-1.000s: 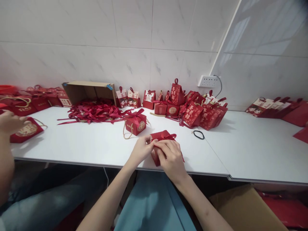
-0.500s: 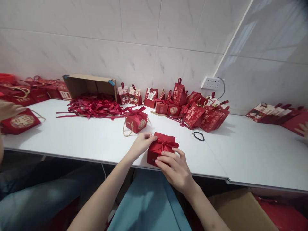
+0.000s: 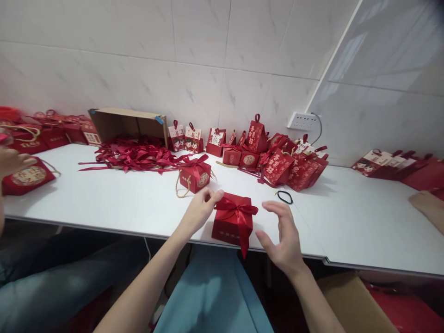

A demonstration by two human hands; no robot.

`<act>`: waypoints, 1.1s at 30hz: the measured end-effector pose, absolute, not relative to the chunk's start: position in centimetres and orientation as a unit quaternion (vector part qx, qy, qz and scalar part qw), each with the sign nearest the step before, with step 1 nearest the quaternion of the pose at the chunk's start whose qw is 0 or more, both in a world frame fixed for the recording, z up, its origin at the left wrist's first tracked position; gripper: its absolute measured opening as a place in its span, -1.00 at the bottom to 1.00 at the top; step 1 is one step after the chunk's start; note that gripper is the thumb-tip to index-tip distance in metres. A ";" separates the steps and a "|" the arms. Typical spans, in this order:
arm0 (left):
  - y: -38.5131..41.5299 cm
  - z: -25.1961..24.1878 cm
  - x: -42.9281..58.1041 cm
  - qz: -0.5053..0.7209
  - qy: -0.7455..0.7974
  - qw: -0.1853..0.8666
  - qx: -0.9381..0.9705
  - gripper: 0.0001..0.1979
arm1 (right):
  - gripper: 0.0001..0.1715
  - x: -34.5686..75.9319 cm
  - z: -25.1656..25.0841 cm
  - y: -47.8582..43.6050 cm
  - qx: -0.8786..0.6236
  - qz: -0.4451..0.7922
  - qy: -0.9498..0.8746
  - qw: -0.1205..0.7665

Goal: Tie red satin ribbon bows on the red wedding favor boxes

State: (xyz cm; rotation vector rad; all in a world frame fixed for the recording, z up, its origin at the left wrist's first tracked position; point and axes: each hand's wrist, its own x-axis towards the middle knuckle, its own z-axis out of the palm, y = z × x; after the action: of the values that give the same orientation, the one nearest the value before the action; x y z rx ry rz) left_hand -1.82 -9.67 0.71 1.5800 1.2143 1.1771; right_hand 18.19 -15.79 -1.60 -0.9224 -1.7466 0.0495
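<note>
A red gift box tied with a shiny red ribbon bow stands at the table's front edge before me. One ribbon tail hangs down over its front. My left hand is at the box's upper left corner, thumb and fingers pinched at the left loop of the ribbon; the exact grip is partly hidden. To the right of the box, my right hand is held apart from it, fingers curved and spread, holding nothing. Just behind my left hand sits another red box with a bow and rope handles.
A pile of red ribbons spills from a cardboard box. Several red gift boxes stand along the wall, near a black loop. A co-worker's hand is at left beside a red box; another person's arm reaches in at right.
My right hand has let go of the gift box and moved away to the right, opening. The ribbon tail now hangs over the box front. My left hand stays at the corner.
</note>
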 end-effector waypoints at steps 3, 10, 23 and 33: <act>-11.3 1.9 -1.9 0.438 0.492 0.326 0.678 -0.65 | 0.08 19.3 -2.7 -14.1 -0.437 0.123 -0.763 0.461; -12.5 2.0 -2.2 0.373 0.528 0.308 0.698 -0.69 | 0.29 18.2 -4.0 -12.7 -0.456 0.272 -0.759 0.378; -16.1 -0.9 -4.2 0.334 0.477 0.595 0.554 -0.65 | 0.19 17.6 -4.8 -14.6 -0.387 0.103 -0.787 0.469; -14.2 2.3 -3.8 0.438 0.450 0.307 0.716 -0.76 | 0.12 20.0 -2.1 -17.3 -0.396 0.011 -0.776 0.490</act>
State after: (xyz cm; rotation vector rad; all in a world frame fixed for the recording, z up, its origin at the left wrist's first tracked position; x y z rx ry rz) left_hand -3.80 -14.16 2.35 1.8937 1.1895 1.1575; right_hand 19.98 -17.33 -2.14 -0.9629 -1.8845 0.0269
